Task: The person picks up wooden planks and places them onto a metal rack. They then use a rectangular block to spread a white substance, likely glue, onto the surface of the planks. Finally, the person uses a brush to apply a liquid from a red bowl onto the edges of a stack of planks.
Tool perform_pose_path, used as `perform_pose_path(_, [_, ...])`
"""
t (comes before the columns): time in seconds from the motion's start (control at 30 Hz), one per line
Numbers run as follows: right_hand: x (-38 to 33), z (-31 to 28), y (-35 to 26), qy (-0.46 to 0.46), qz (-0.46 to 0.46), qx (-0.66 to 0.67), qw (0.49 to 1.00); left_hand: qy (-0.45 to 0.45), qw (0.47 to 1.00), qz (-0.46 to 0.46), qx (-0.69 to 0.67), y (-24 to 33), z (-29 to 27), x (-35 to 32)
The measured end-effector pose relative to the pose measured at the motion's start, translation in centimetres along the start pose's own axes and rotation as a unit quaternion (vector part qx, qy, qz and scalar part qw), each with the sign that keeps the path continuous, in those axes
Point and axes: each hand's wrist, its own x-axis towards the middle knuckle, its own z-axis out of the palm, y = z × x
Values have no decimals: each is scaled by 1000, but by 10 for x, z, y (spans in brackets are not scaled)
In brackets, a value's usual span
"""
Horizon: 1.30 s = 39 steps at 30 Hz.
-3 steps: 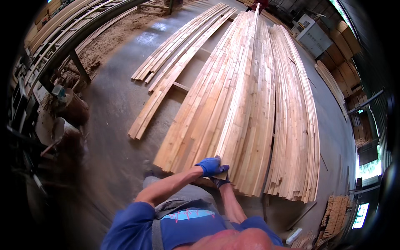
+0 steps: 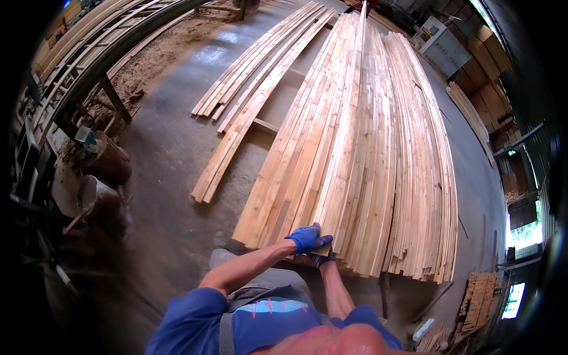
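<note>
My left hand [image 2: 306, 239], in a blue glove, closes over the near end of a long wooden board [image 2: 332, 214] with its fingers across the top. Just to the right and lower, my right hand [image 2: 322, 258], in a darker glove, grips the same end from beneath. Part of its fingers is hidden under the wood. The board lies lengthwise over a broad layer of similar pale boards [image 2: 278, 195], running away from me to the far end. A second bundle of thin boards [image 2: 421, 195] lies directly to the right.
Separate boards [image 2: 236, 142] rest across crosspieces at the left. A person in dark red [image 2: 364, 7] stands partly visible at the far end. On the left are a metal frame [image 2: 112, 97] and a rusty drum [image 2: 109, 160]. A white cabinet [image 2: 445, 52] stands at the far right.
The view has shifted a little, so the boards and my hands appear slightly further right. Both hands keep their hold on the board end.
</note>
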Motion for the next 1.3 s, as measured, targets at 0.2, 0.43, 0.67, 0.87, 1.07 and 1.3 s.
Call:
perform_pose_path(0.2, [59,137,70,-44,17,26,999,39,999,-15,31,-53,-127,-45])
perform_pose_path(0.43, [129,186,190,-25,38,-29,999,120,983,-81,-115,-182,-233,-63])
perform_pose_path(0.67, [215,337,327,-79,70,67,992,90,906,-331,-246,-344,-380,-65])
perform_pose_path(0.87, [320,436,407,0,17,-82,996,129,843,-270,-447,-404,-505,-62])
perform_pose_path(1.07, [348,636,437,6,219,-206,954,169,845,-281,-423,-525,-645,-115])
perform_pose_path(1.3, [571,694,397,-108,194,-383,897,121,811,-250,-515,-561,-804,-152])
